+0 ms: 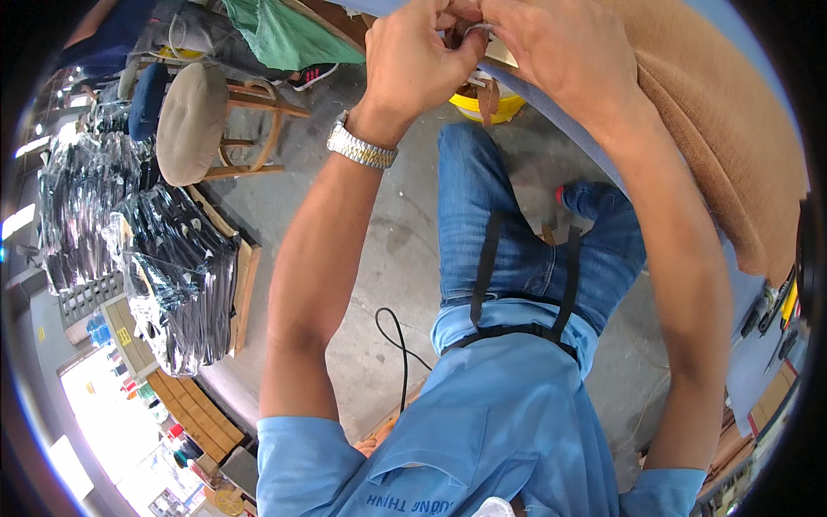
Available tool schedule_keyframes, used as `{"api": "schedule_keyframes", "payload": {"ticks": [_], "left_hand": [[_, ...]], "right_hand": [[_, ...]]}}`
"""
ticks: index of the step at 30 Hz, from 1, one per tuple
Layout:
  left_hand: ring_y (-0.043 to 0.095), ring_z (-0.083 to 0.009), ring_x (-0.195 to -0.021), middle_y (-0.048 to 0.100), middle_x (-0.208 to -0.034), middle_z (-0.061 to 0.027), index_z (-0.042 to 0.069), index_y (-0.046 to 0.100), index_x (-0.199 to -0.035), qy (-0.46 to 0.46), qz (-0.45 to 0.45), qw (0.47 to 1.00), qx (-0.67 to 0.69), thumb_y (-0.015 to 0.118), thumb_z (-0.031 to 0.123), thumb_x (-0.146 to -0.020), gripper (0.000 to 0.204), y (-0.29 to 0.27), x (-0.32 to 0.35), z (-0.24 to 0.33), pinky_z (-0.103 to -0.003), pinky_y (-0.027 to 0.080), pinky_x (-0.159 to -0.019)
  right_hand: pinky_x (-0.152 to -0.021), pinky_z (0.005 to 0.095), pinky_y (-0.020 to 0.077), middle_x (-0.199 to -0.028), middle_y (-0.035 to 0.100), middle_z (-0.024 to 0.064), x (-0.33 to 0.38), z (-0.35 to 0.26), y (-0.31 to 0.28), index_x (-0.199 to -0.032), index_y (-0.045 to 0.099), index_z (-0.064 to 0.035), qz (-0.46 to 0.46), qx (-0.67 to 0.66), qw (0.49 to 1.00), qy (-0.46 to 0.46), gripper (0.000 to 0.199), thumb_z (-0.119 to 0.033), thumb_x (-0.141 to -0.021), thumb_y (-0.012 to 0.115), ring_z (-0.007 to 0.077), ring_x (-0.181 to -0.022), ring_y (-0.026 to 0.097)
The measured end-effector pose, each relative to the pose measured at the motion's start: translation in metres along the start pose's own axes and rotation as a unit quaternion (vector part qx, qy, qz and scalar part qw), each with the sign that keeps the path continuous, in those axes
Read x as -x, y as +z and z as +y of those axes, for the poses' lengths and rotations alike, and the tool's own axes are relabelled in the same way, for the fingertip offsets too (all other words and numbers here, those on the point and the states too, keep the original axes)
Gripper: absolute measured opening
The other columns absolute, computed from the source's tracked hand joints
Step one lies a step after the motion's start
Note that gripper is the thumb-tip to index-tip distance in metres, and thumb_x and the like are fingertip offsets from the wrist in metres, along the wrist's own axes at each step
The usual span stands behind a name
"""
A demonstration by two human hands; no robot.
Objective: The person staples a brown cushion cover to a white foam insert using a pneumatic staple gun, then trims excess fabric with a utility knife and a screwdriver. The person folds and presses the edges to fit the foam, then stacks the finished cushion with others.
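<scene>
My left hand (419,53) and my right hand (560,47) meet at the top of the picture, fingers pinched together on a small brown strap piece (454,34) with a bit of white thread on it. A metal watch (362,146) sits on my left wrist. The hands work at the edge of a blue table top (551,103) draped with tan fabric (724,129). A brown strap (488,99) hangs below the hands. My legs in blue jeans and my light blue shirt fill the middle below.
A yellow bucket (491,108) stands on the concrete floor under the hands. Round padded stools (191,121) stand at the left, with stacks of plastic-wrapped dark goods (172,276) on a wooden pallet beside them. A black cable (398,345) lies on the floor. Tools (775,306) lie at the right edge.
</scene>
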State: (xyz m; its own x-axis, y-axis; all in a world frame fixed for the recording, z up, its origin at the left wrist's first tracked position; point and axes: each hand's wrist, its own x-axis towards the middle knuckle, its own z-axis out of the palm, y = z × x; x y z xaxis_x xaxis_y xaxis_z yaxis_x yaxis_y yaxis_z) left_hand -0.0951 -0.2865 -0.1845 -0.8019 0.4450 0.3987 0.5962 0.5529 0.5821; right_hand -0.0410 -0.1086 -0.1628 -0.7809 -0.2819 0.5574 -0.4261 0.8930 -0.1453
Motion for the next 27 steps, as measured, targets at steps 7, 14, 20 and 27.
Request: {"api": "schedule_keyframes", "payload": {"ticks": [7,14,20,27], "left_hand": [[0.077,-0.0139,-0.086,0.081,-0.097,-0.0131,0.001,0.067,-0.1,-0.013,-0.005,0.998,0.061,0.083,0.015,-0.087,0.025,0.004,0.003,-0.009,-0.028,0.06,-0.074],[0.076,-0.0134,-0.081,0.081,-0.095,-0.0134,0.001,0.066,-0.101,-0.018,-0.002,0.999,0.05,0.084,0.018,-0.087,0.028,0.005,0.003,-0.008,-0.028,0.059,-0.072],[0.072,-0.0184,-0.067,0.079,-0.082,-0.0067,0.007,0.068,-0.098,-0.001,0.008,0.999,0.033,0.079,0.016,-0.084,0.02,0.005,0.004,-0.002,-0.031,0.055,-0.063],[0.071,-0.0185,-0.065,0.078,-0.08,-0.0063,0.005,0.066,-0.098,0.011,0.02,0.999,0.028,0.078,0.015,-0.086,0.019,0.006,0.005,0.003,-0.032,0.054,-0.061]], "right_hand": [[-0.073,0.0433,0.0578,-0.083,0.073,0.0097,0.001,0.002,0.006,-0.091,0.073,-0.0106,0.028,-0.009,1.0,0.004,0.013,-0.018,-0.087,0.064,0.0291,-0.083,0.073],[-0.076,0.0434,0.0582,-0.087,0.074,0.0101,0.002,0.002,0.002,-0.094,0.075,-0.0106,0.017,-0.03,0.999,0.017,0.016,-0.021,-0.088,0.065,0.0288,-0.085,0.073],[-0.065,0.0429,0.0553,-0.078,0.067,0.0025,0.01,0.006,0.018,-0.089,0.064,-0.0128,0.033,0.031,0.999,0.008,0.006,-0.017,-0.093,0.067,0.0252,-0.081,0.069],[-0.068,0.04,0.0598,-0.082,0.073,0.0057,0.009,0.004,0.014,-0.098,0.07,-0.0129,0.017,0.043,0.999,0.011,0.01,-0.016,-0.088,0.071,0.0254,-0.082,0.073]]}}
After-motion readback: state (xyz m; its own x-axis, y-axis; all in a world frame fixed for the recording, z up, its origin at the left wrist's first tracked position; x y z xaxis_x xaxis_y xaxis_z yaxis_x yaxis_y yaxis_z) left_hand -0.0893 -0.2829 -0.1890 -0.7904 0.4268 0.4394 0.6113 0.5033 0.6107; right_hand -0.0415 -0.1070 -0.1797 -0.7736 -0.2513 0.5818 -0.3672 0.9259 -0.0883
